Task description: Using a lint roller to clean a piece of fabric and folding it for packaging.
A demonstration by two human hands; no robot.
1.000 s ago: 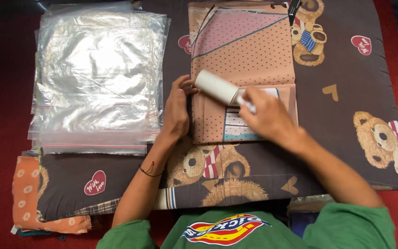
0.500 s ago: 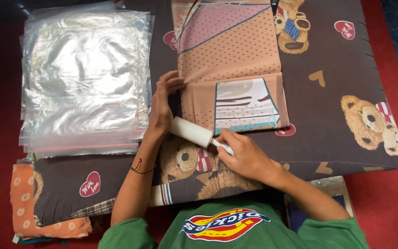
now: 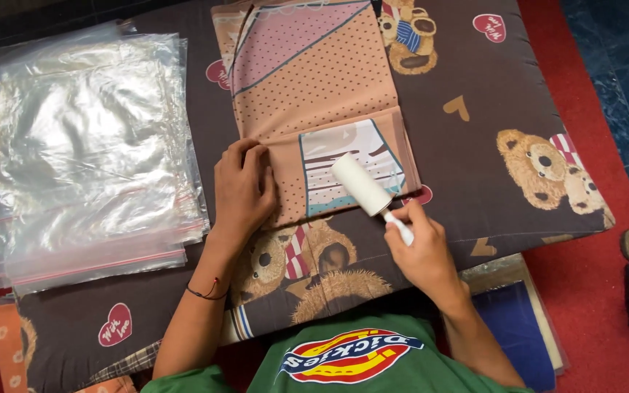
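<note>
A folded peach fabric with dots and a pink panel lies on a brown teddy-bear mattress. My left hand presses flat on the fabric's lower left corner. My right hand grips the white handle of a lint roller. The roller's white drum rests on the fabric's lower right part, over a striped print.
A stack of clear zip plastic bags lies left of the fabric. Orange flowered cloth shows at the lower left. A blue flat item sits under the mattress edge at the lower right. Red carpet and blue tiles are on the right.
The roller moved from the mattress below the fabric's left edge up and right onto the fabric's lower right part. My left hand shifted from the fabric's edge to lie flat on its corner.
</note>
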